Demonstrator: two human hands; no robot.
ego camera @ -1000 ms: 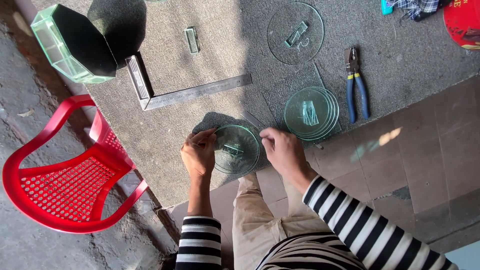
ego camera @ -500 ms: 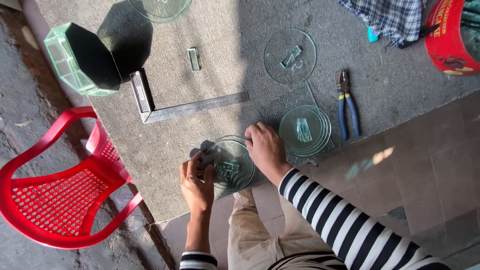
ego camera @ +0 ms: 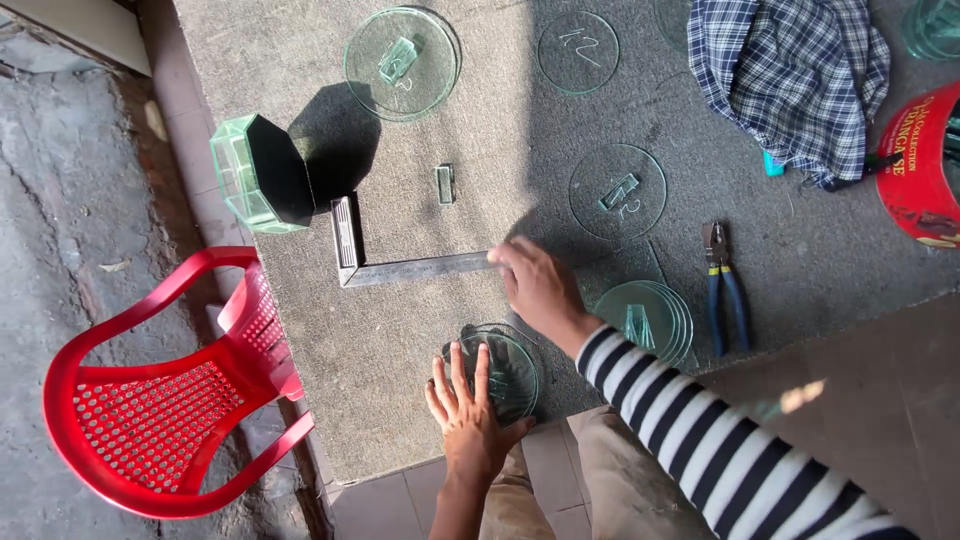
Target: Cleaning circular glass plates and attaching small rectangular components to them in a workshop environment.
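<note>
The left hand (ego camera: 468,410) lies flat, fingers spread and released, pressing on a stack of round glass discs (ego camera: 505,375) at the near edge of the desk (ego camera: 400,330). The right hand (ego camera: 540,285), in a striped sleeve (ego camera: 720,450), reaches ahead of the left; its grip rests on the near end of a steel try square (ego camera: 400,262), though whether the fingers are clenched round the blade cannot be told.

The desk is covered in coarse grey carpet-like material, half in shadow and half in sun. Just right of the right hand sits a second stack of glass discs (ego camera: 650,318), and beyond it blue-handled pliers (ego camera: 722,285). Ahead of the right hand lies a single glass disc (ego camera: 617,192) with a small glass piece on it; further on lie two more discs (ego camera: 400,62) (ego camera: 578,52). A small glass strip (ego camera: 445,184) lies ahead of the square. An octagonal glass box (ego camera: 262,172) stands at the desk's left edge, well left of both hands. A checked cloth (ego camera: 790,80) and a red tin (ego camera: 920,165) occupy the far right.

Left of the desk, a red plastic chair (ego camera: 165,400) stands on rough concrete floor (ego camera: 60,250); tiled floor (ego camera: 880,400) lies beneath the person.
</note>
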